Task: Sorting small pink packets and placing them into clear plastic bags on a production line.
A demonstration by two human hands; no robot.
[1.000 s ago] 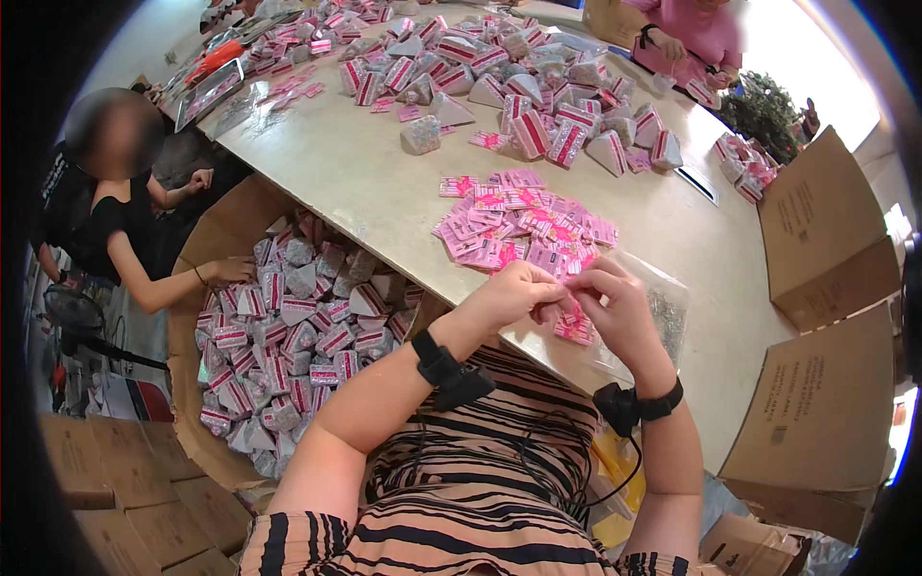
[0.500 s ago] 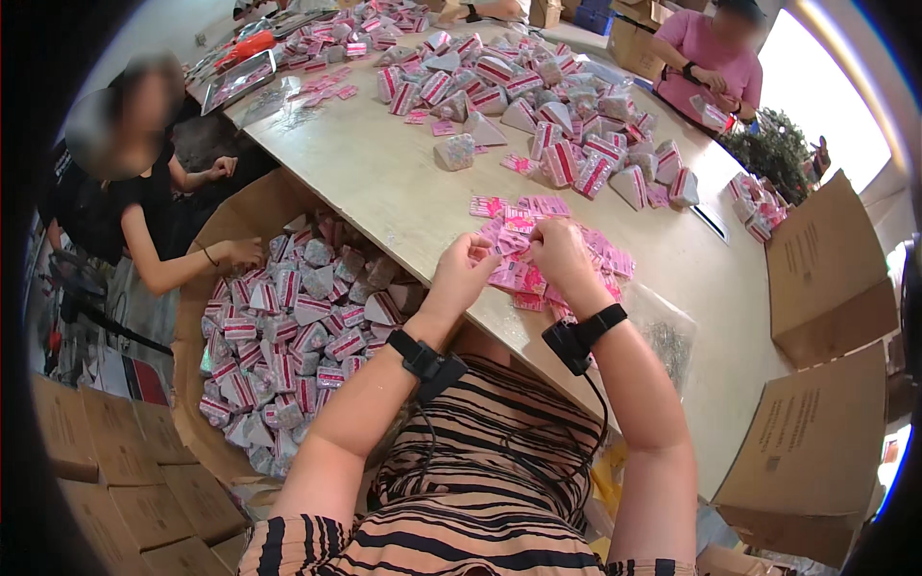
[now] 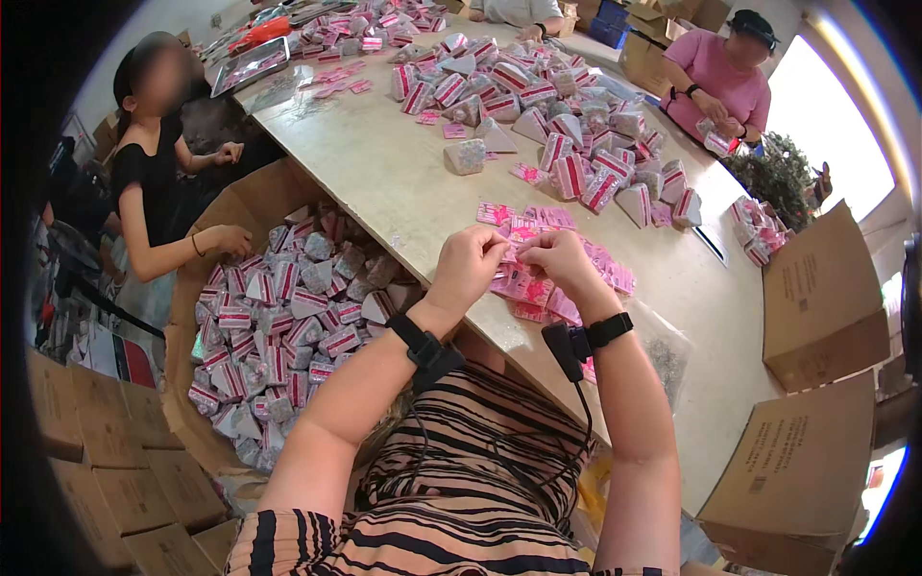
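My left hand (image 3: 471, 264) and my right hand (image 3: 563, 263) are close together over the near part of the table, each with thumb and fingertips pinched. Whatever lies between the fingertips is too small or hidden to make out. Directly beneath and beyond them spreads a loose heap of small pink printed cards (image 3: 615, 273). Beside my right wrist, a clear plastic bag (image 3: 669, 353) holds thin, fine pieces that I cannot identify. Black bands with small devices circle both wrists.
Wedge-shaped packets (image 3: 509, 77) with pink stripes are heaped across the table (image 3: 375, 182). A large carton (image 3: 179, 370) of similar packets stands left below the edge. Open cartons (image 3: 821, 298) flank the right side. A person (image 3: 158, 173) reaches over the left carton; another (image 3: 715, 72) handles a packet.
My hands have come closer together, the right moving left and slightly down, and their fingertips now nearly meet. The view has shifted a little.
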